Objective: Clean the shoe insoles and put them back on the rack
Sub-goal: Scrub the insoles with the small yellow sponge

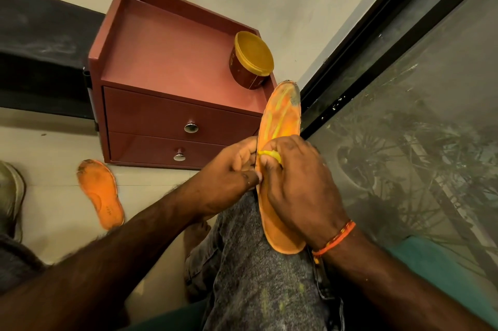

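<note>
Resting lengthwise on the person's grey-trousered thigh point(258, 271), an orange insole point(280, 120) is showing yellow streaks along its middle and dark grime at the toe end; the left hand point(229, 171) is gripping its near edge, fingers curled on it; the right hand point(299, 180) is pressing a yellow cloth point(272, 154) against it, fingers clamped on the cloth; a second orange insole point(101, 193), dirty at the toe, is lying on the floor beside the red drawer unit point(161, 66), which is carrying a lidded tub point(250, 60).
</note>
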